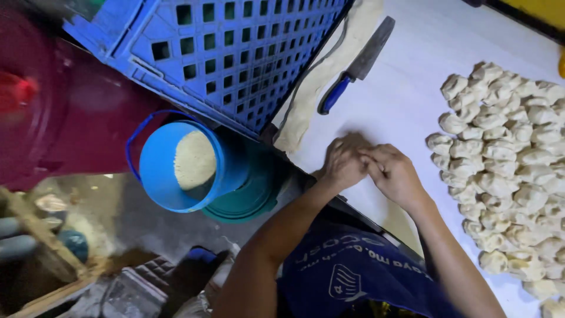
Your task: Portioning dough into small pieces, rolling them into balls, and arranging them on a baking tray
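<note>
Where both hands met on the table (412,70), left hand (344,163) and right hand (394,175) were cupped together, dough hidden beneath. Judged soft, light, tacky; best gripped gently all round. Dough pieces (506,171) lay nearby.

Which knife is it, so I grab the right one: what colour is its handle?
Blue handle, clearest in the head view.

Taking the knife (359,63) as landmark: below it, bare white table (412,100) lies open down to the two hands (368,168). Left of the knife a dough strip (329,70) runs along the edge, with a blue crate (223,53) just beyond. Right of the knife, past more bare surface, a crowd of dough pieces (506,171) blocks the way.
</note>
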